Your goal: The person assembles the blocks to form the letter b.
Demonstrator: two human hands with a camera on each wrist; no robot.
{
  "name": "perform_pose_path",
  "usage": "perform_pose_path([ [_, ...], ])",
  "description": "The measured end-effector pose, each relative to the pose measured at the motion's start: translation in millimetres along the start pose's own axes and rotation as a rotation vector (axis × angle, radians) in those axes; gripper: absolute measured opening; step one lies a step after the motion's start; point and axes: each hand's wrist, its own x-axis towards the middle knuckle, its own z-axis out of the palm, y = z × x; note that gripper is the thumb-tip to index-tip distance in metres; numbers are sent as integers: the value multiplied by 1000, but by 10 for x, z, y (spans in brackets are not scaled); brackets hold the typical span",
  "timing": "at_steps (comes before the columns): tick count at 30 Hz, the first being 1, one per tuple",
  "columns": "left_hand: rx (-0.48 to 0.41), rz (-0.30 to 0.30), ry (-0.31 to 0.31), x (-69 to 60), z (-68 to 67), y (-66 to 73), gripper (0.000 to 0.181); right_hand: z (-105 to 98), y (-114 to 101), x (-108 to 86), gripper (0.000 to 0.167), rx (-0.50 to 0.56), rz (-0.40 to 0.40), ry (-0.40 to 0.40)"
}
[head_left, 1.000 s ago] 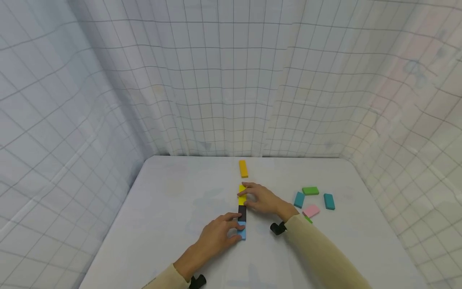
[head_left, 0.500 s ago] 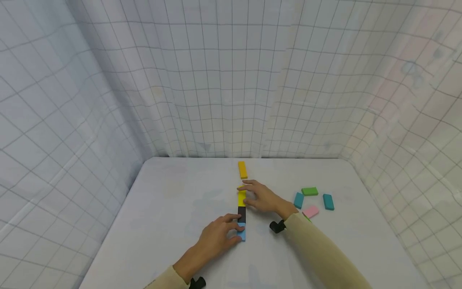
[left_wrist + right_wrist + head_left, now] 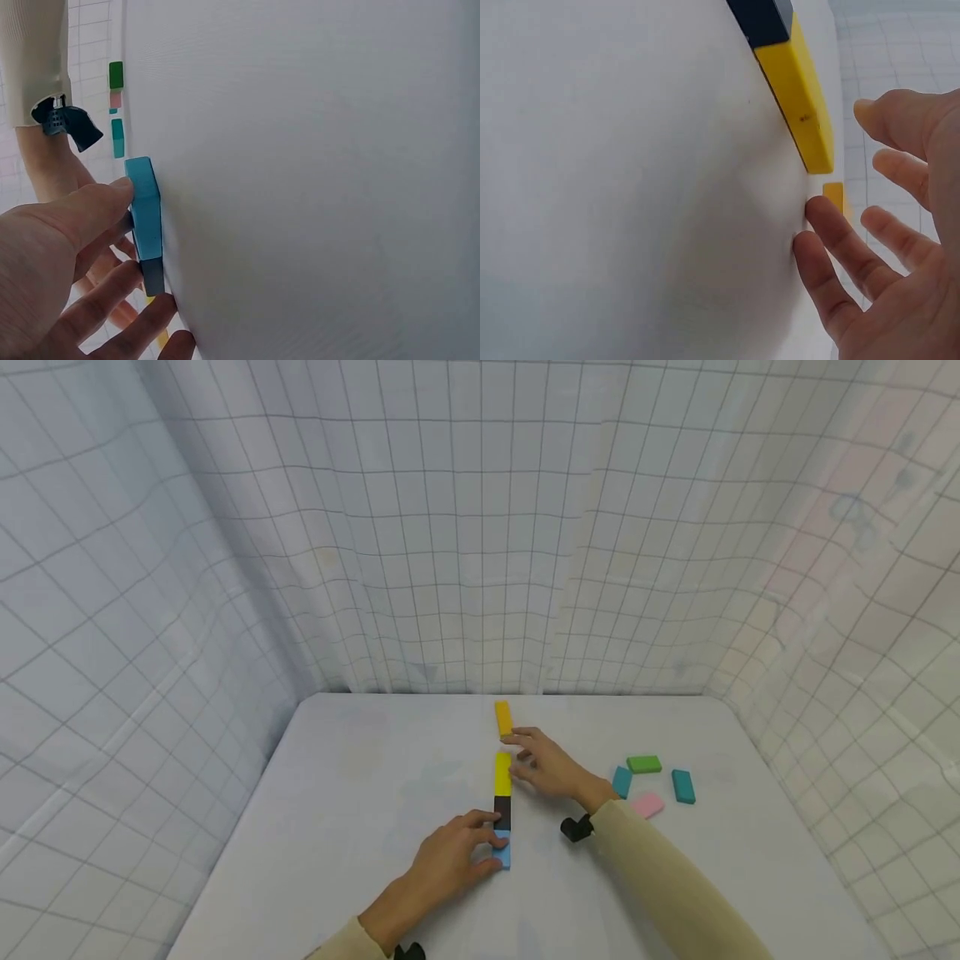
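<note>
A light-blue block, a black block and a bright yellow block lie end to end in one straight row on the white table. My left hand holds the light-blue block, its thumb and fingers against the block's side; some fingertips are near the black one. My right hand hovers beside the far end of the yellow block, fingers loosely spread and apart from it in the right wrist view. Beyond the row lies an orange-yellow block, separated by a gap, close to my right fingertips.
At the right lie a green block, a pink block, a teal block and another teal block. My right forearm partly covers this group. White gridded curtains hang behind and at both sides of the table.
My right hand has let go of the yellow block and moved slightly away toward the orange-yellow one. The left hand stays at the light-blue block. The camera view has tilted slightly upward.
</note>
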Motion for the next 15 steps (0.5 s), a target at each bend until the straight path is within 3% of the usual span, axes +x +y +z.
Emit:
perform_pose_path([
  [15, -4, -6, -6, -16, -41, 48, 25, -72, 181, 183, 60, -30, 0, 21],
])
